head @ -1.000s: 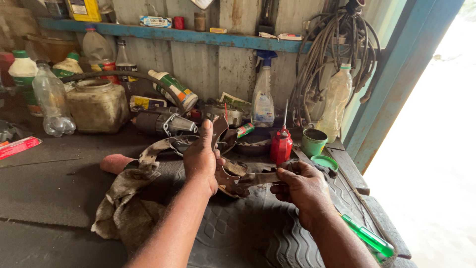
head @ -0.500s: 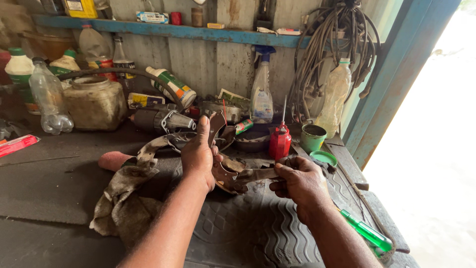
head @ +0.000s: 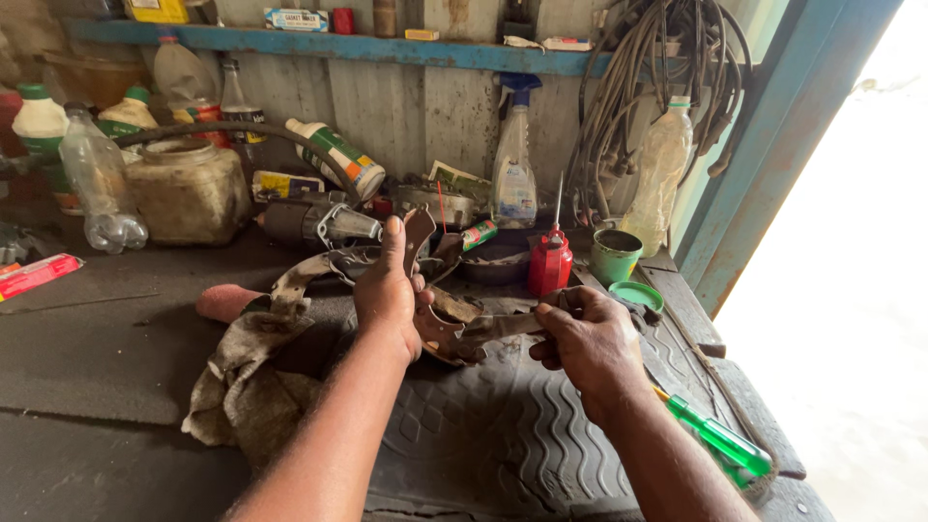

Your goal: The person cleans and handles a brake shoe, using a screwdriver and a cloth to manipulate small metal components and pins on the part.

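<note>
My left hand [head: 389, 290] grips a curved, rusty brown metal part [head: 421, 242], holding it upright over the workbench. My right hand [head: 588, 338] closes on a flat dirty metal piece [head: 483, 332] that meets the lower end of that curved part. Both hands hover just above a black rubber mat [head: 503, 435] with a wavy tread. A dirty rag [head: 253, 372] lies bunched beside my left forearm.
A red oil can [head: 549, 261], a green cup [head: 615, 254] and a green lid [head: 636, 295] stand behind my right hand. A green-handled screwdriver [head: 720, 440] lies at the right edge. Bottles, a spray bottle [head: 513, 174], a cloudy jar [head: 188, 198] and hanging cables [head: 657, 68] crowd the back wall.
The hands and the metal parts stay almost still; the view has shifted slightly, and my left hand's grip on the curved part sits a little higher.
</note>
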